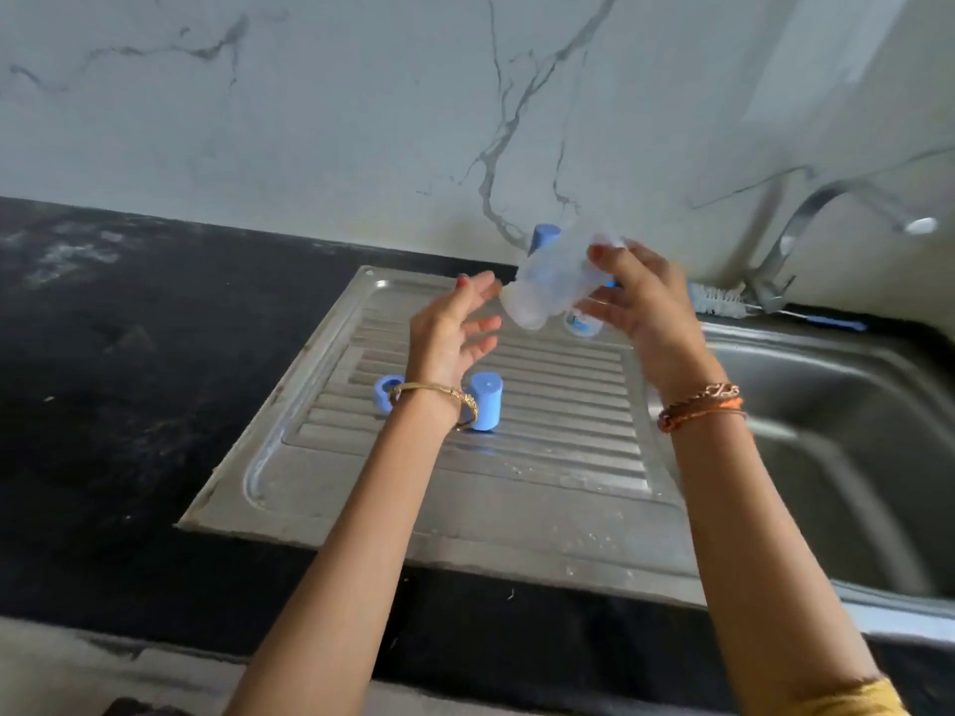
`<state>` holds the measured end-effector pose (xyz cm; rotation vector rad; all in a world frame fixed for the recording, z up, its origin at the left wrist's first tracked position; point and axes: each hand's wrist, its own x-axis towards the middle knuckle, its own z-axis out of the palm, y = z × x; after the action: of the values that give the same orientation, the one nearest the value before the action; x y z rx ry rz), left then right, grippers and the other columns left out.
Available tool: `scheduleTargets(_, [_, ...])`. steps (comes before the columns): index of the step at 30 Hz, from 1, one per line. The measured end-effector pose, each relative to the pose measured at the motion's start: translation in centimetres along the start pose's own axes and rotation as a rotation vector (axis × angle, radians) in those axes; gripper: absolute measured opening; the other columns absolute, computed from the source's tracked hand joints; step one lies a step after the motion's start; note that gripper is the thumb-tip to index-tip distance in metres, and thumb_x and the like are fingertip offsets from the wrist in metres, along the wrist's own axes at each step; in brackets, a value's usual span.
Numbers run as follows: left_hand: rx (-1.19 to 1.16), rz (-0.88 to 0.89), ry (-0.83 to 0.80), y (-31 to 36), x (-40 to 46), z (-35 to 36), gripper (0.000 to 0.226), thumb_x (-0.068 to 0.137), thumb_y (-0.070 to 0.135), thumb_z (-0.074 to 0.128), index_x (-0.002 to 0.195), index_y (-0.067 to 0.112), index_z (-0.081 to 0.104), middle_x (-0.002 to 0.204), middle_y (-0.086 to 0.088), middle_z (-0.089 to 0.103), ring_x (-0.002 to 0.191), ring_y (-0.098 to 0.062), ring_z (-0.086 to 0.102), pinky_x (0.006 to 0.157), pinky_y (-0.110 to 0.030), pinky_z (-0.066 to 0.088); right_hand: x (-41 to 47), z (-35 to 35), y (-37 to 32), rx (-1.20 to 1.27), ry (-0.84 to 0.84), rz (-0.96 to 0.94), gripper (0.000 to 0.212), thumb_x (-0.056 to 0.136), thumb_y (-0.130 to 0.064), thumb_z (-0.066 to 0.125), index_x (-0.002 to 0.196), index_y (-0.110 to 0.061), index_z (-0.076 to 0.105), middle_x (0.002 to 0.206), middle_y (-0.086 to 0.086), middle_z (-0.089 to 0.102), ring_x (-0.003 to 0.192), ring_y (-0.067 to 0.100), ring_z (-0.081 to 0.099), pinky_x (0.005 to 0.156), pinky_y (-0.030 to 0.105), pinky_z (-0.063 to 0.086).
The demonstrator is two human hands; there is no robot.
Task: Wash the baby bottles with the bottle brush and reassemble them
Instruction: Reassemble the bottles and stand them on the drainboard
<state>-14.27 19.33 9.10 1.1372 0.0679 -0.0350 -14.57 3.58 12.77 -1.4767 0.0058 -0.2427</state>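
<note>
My right hand [638,297] grips a clear, empty baby bottle [550,284], tilted in the air above the steel drainboard [465,483]. My left hand [457,328] hovers just left of the bottle with fingers spread and nothing in it. A blue cap [486,401] stands upright on the drainboard by my left wrist. A blue screw ring [386,394] lies to its left. Another blue cap [543,240] shows behind the held bottle. A second bottle part with a print [583,323] sits on the drainboard, partly hidden by my right hand. The bottle brush [721,301] lies at the sink's back edge.
The steel sink basin [847,447] opens on the right, with a chrome tap [806,224] above its back rim. Black stone counter [129,379] stretches to the left and along the front. A marble wall rises behind.
</note>
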Motion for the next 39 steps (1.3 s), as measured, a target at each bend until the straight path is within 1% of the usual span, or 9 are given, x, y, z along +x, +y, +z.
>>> scheduleTargets(4, [0.004, -0.077, -0.068, -2.4, -1.8, 3.4, 0.013, 0.094, 0.023, 0.049, 0.096, 0.023, 0.063, 0.090, 0.010, 0.065, 0.061, -0.003, 0.056, 0.057, -0.013, 0.044, -1.4, -6.8, -0.5, 0.556, 0.254, 0.045, 0.016, 0.091, -0.025, 0.051, 0.095, -0.012, 0.057, 0.096, 0.007, 0.062, 0.089, 0.020, 0.063, 0.084, 0.029, 0.054])
scheduleTargets(9, [0.312, -0.108, -0.139, -7.0, -4.5, 3.9, 0.023, 0.090, 0.016, 0.057, 0.112, 0.014, 0.063, 0.096, 0.004, 0.064, 0.073, -0.004, 0.057, 0.063, -0.012, 0.046, -3.8, -9.8, 6.4, -0.194, 0.785, 0.235, 0.063, 0.065, -0.042, 0.075, 0.112, -0.005, 0.057, 0.111, 0.015, 0.062, 0.101, 0.030, 0.059, 0.086, 0.036, 0.046])
scheduleTargets(12, [0.387, -0.129, -0.189, -8.1, -5.2, 3.3, 0.030, 0.088, 0.015, 0.060, 0.118, 0.012, 0.059, 0.104, 0.002, 0.062, 0.085, -0.007, 0.058, 0.068, -0.013, 0.046, -5.7, -9.8, 8.4, 0.072, 0.663, 0.190, 0.045, 0.075, -0.031, 0.070, 0.108, -0.004, 0.055, 0.110, 0.014, 0.060, 0.092, 0.024, 0.063, 0.081, 0.026, 0.053])
scheduleTargets(14, [0.378, -0.155, -0.226, -8.3, -5.4, 3.0, 0.035, 0.087, 0.016, 0.062, 0.121, 0.015, 0.057, 0.108, 0.003, 0.062, 0.089, -0.007, 0.059, 0.073, -0.017, 0.047, -7.0, -8.8, 8.7, 0.462, 0.376, 0.269, 0.024, 0.082, -0.018, 0.062, 0.103, -0.007, 0.057, 0.109, 0.011, 0.060, 0.094, 0.020, 0.063, 0.087, 0.027, 0.053])
scheduleTargets(16, [0.334, -0.135, -0.262, -8.3, -5.5, 2.4, 0.032, 0.087, 0.014, 0.062, 0.117, 0.020, 0.057, 0.104, 0.010, 0.063, 0.090, -0.005, 0.060, 0.077, -0.019, 0.048, -8.3, -7.4, 9.7, 0.490, 0.124, 0.311, 0.044, 0.067, -0.022, 0.068, 0.108, -0.009, 0.057, 0.104, 0.006, 0.063, 0.098, 0.018, 0.061, 0.085, 0.027, 0.054])
scheduleTargets(19, [0.238, -0.044, -0.195, -7.9, -5.5, 0.6, 0.026, 0.085, 0.004, 0.060, 0.102, 0.024, 0.060, 0.095, 0.014, 0.067, 0.084, -0.001, 0.064, 0.080, -0.023, 0.050, -10.3, -5.3, 11.0, 0.203, -0.053, 0.306, 0.064, 0.048, -0.026, 0.074, 0.106, -0.009, 0.055, 0.094, 0.000, 0.064, 0.088, 0.012, 0.061, 0.077, 0.026, 0.050])
scheduleTargets(28, [0.546, 0.071, -0.275, -7.1, -6.0, -5.6, 0.047, 0.068, -0.004, 0.075, 0.101, 0.027, 0.059, 0.103, 0.007, 0.064, 0.083, 0.005, 0.062, 0.073, -0.010, 0.048, -9.6, -0.7, 14.4, -0.775, -0.198, 0.143, 0.065, 0.060, -0.025, 0.085, 0.118, -0.016, 0.058, 0.115, 0.001, 0.064, 0.108, 0.019, 0.057, 0.093, 0.030, 0.044])
scheduleTargets(36, [0.534, 0.067, -0.246, -7.8, -5.6, -7.5, 0.046, 0.070, 0.002, 0.077, 0.103, 0.030, 0.060, 0.103, 0.012, 0.066, 0.096, -0.004, 0.061, 0.076, -0.011, 0.047, -9.9, 1.1, 14.9, -0.941, -0.175, 0.097, 0.056, 0.059, -0.033, 0.082, 0.110, -0.018, 0.064, 0.104, 0.004, 0.065, 0.105, 0.024, 0.052, 0.078, 0.026, 0.035])
scheduleTargets(39, [0.495, 0.073, -0.234, -8.0, -5.5, -7.5, 0.047, 0.063, 0.014, 0.077, 0.105, 0.028, 0.060, 0.102, 0.012, 0.066, 0.092, 0.000, 0.061, 0.075, -0.010, 0.046, -9.7, 0.8, 14.4, -0.941, -0.263, 0.072, 0.054, 0.061, -0.029, 0.082, 0.111, -0.019, 0.064, 0.104, 0.003, 0.065, 0.102, 0.022, 0.054, 0.086, 0.027, 0.040])
